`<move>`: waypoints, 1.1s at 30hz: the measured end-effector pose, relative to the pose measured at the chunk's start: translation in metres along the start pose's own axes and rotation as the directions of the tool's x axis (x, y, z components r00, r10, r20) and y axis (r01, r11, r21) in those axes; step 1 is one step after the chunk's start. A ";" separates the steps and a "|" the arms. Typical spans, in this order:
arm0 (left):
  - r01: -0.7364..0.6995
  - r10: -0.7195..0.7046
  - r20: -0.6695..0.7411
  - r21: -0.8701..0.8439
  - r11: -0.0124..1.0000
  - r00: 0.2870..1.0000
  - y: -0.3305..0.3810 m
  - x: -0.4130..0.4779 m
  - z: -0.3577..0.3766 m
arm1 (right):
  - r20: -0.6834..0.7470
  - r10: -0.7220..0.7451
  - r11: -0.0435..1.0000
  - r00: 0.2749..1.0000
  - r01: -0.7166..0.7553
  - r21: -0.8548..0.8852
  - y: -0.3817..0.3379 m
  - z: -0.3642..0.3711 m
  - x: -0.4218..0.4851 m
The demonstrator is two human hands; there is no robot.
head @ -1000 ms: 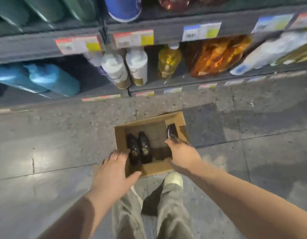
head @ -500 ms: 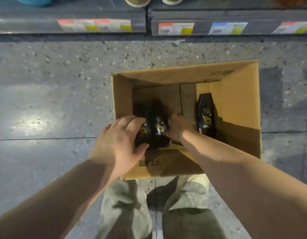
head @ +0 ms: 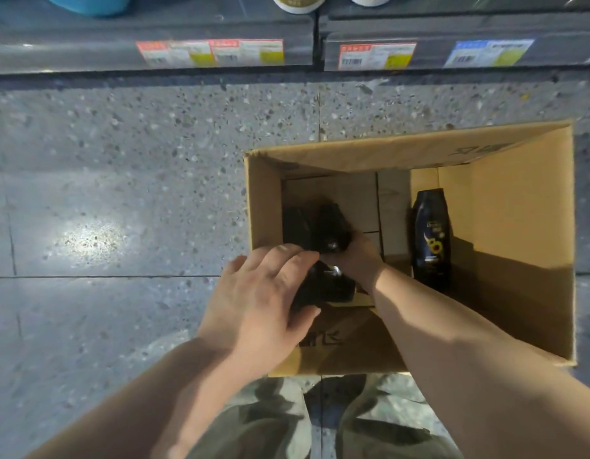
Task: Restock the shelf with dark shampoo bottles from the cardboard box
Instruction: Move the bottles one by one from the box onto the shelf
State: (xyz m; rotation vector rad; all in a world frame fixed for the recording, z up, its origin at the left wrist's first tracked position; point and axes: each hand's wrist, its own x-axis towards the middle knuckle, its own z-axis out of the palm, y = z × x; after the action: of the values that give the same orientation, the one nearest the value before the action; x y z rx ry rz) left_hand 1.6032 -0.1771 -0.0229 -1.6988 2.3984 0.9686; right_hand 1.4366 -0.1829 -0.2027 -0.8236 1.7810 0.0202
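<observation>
Left fingers (head: 287, 260) curl over the top of a dark shampoo bottle (head: 326, 288) with the thumb hooked beneath it, so the left hand (head: 263, 303) grips the bottle at the near wall of the cardboard box (head: 518, 226). Most of the bottle is covered by the hand, and only a black side and one small glint show. Just beside it, the right hand (head: 359, 260) reaches down inside the box and closes on a second bottle (head: 331, 230). That hand's fingertips are hidden behind the left fingers and the bottle's dark body, and its label cannot be read. A black form to the left of the second bottle lies in deep shadow and cannot be told from shadow. A third bottle (head: 431, 236), its sunflower label facing the camera, rests just beside the box's right wall, well apart from both hands. The open box sits on a speckled grey floor (head: 121, 193), and its near right corner is hidden by the right forearm. Beyond the box runs the edge of the shelf (head: 88, 58), with blurred price tags (head: 210, 53). The goods above are cut off by the frame, showing only a blue base (head: 85, 3) and two pale bases (head: 298, 3). Olive trousers (head: 260, 425) fill the bottom edge.
</observation>
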 end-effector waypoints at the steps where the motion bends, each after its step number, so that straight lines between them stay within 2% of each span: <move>1: -0.002 0.002 0.023 0.024 1.000 1.000 0.000 0.000 -0.002 | -0.007 -0.001 1.000 1.000 0.001 0.007 -0.001 -0.004 -0.004; 5: 0.079 -0.079 0.122 0.004 0.997 0.989 0.012 0.000 -0.015 | -0.014 0.020 0.999 1.000 -0.021 -0.042 -0.013 -0.036 -0.035; 8: 0.219 -0.211 0.148 -0.037 0.975 0.966 0.032 -0.004 -0.034 | -0.050 -0.044 0.995 0.998 0.039 -0.094 -0.028 -0.075 -0.078; 11: 0.283 -0.278 0.178 -0.004 0.959 0.944 0.060 -0.017 -0.065 | -0.054 -0.118 0.984 0.992 0.109 -0.140 -0.045 -0.118 -0.128; 13: 0.299 -0.293 0.181 -0.002 0.954 0.939 0.079 -0.030 -0.087 | -0.067 -0.106 0.987 0.992 0.096 -0.131 -0.061 -0.145 -0.162; 16: 0.319 -0.311 0.152 -0.033 0.947 0.938 0.105 -0.054 -0.124 | -0.097 -0.086 0.991 0.992 0.075 -0.109 -0.087 -0.185 -0.221; 19: 0.334 -0.326 0.124 -0.055 0.941 0.937 0.131 -0.083 -0.166 | -0.116 -0.167 0.985 0.979 0.161 -0.063 -0.114 -0.222 -0.289; 24: 0.381 -0.376 0.074 -0.072 0.922 0.924 0.178 -0.138 -0.251 | -0.088 -0.279 0.951 0.956 0.288 0.110 -0.157 -0.272 -0.420; 29: 0.403 -0.412 -0.094 -0.098 0.910 0.906 0.222 -0.202 -0.347 | -0.126 -0.432 0.883 0.893 0.448 0.141 -0.206 -0.311 -0.539; 33: 0.480 -0.491 -0.219 -0.103 0.871 0.843 0.243 -0.249 -0.410 | -0.098 -0.569 0.805 0.816 0.578 0.133 -0.255 -0.333 -0.610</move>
State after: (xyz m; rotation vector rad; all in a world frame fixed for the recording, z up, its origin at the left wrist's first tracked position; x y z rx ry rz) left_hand 1.6172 -0.1291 0.5124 -2.3947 1.8913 0.7739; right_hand 1.3798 -0.1940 0.5354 -1.2271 1.4910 -0.5431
